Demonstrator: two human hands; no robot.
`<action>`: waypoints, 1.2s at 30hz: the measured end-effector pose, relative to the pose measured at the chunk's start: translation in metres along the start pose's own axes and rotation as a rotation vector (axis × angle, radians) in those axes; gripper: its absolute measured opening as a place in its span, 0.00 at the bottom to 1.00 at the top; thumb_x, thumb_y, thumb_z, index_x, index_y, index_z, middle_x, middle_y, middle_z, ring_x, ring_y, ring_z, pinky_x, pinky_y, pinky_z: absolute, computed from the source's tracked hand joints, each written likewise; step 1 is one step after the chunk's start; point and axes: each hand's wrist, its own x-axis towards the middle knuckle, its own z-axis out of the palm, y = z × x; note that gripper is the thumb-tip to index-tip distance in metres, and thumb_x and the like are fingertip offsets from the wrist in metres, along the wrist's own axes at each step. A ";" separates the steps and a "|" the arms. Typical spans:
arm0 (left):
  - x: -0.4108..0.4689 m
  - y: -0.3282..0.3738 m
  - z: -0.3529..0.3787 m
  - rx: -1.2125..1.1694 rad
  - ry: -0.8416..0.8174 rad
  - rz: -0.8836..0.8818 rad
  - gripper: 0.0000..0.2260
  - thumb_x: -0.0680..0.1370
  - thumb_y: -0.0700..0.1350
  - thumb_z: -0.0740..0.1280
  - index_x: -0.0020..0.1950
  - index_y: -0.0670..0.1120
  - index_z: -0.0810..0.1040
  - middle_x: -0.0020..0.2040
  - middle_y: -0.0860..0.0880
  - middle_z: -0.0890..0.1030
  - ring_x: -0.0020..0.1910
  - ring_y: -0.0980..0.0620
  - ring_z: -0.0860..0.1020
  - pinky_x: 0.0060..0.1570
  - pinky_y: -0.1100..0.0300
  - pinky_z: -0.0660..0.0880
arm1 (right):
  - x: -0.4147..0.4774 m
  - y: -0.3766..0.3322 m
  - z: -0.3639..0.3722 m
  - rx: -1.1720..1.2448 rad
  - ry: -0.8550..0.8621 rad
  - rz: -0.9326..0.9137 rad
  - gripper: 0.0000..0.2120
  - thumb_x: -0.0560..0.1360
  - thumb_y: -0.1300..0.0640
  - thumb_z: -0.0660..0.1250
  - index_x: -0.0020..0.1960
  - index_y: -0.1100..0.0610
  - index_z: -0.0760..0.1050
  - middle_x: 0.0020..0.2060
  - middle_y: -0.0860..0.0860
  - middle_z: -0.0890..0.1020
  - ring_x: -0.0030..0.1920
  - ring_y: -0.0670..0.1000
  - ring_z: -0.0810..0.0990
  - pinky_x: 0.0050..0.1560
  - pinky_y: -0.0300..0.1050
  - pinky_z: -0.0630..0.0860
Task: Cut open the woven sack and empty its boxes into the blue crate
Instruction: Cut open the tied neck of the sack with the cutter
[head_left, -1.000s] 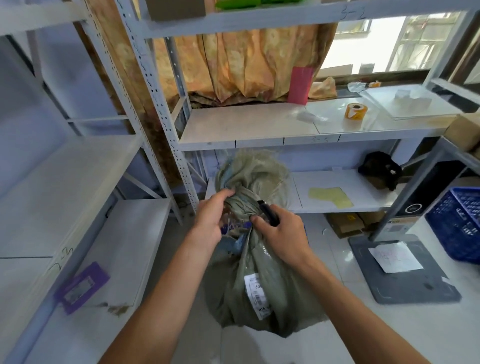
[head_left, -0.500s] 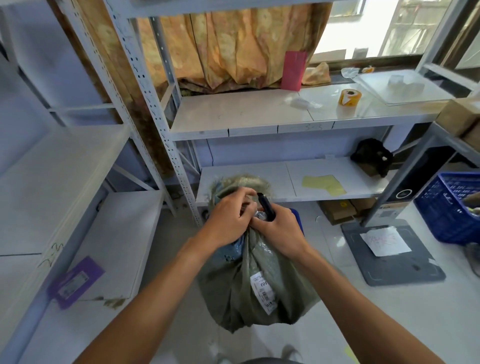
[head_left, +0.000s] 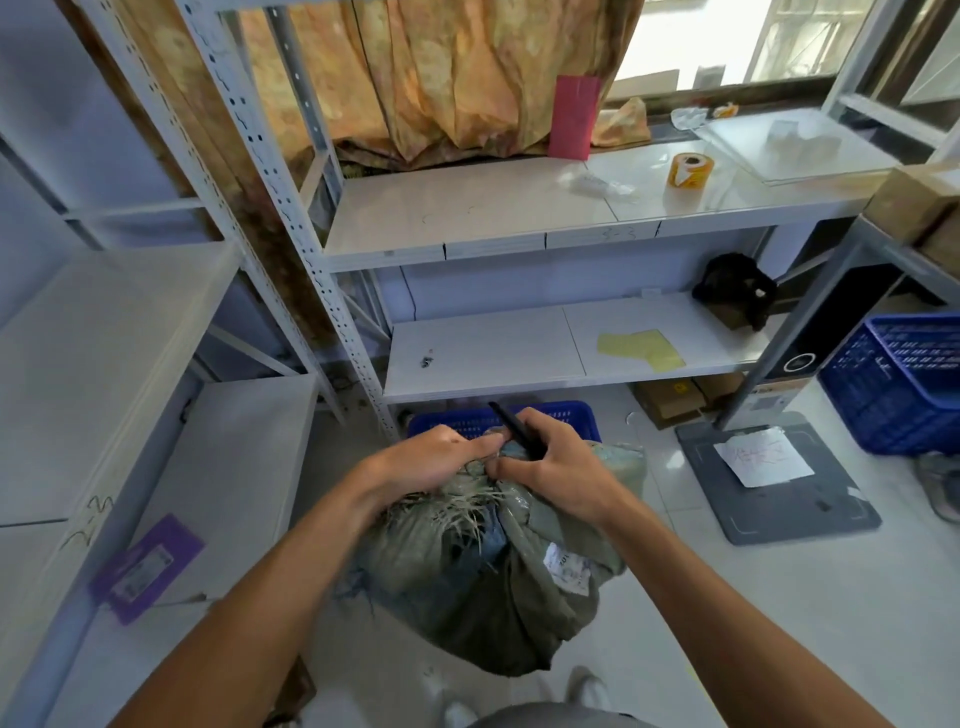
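Gripping the bunched, frayed top of the sack (head_left: 493, 597) at the centre of the frame, the left hand (head_left: 431, 460) has its fingers curled into the cloth. The right hand (head_left: 558, 465), touching the left, has its fingers wrapped round a black cutter (head_left: 506, 418). The blue crate (head_left: 576, 414) sits just behind the sack, under the lower shelf (head_left: 493, 348).

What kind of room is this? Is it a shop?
Probably a storeroom or parcel-sorting room rather than a shop: metal shelving racks line the walls, a blue crate sits on the floor, and the woven sack carries a shipping label.
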 end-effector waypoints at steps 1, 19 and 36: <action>-0.001 -0.003 0.001 -0.077 -0.008 -0.031 0.25 0.77 0.70 0.64 0.42 0.49 0.85 0.40 0.50 0.81 0.41 0.56 0.80 0.50 0.55 0.74 | 0.000 -0.001 -0.002 0.018 -0.004 0.004 0.13 0.71 0.54 0.77 0.52 0.54 0.78 0.38 0.53 0.81 0.37 0.46 0.79 0.41 0.40 0.74; 0.017 -0.013 0.047 -0.623 0.289 -0.020 0.18 0.72 0.60 0.74 0.46 0.45 0.88 0.48 0.47 0.86 0.51 0.47 0.84 0.65 0.43 0.75 | -0.006 -0.015 -0.015 0.162 0.176 -0.050 0.10 0.86 0.58 0.54 0.63 0.57 0.71 0.29 0.53 0.73 0.22 0.52 0.67 0.22 0.43 0.68; 0.023 -0.007 0.049 -0.677 0.589 0.064 0.29 0.75 0.62 0.70 0.42 0.33 0.76 0.32 0.46 0.69 0.33 0.49 0.67 0.36 0.54 0.64 | -0.013 -0.012 0.008 0.308 0.176 0.070 0.07 0.84 0.59 0.58 0.59 0.58 0.73 0.31 0.54 0.72 0.25 0.50 0.66 0.22 0.41 0.65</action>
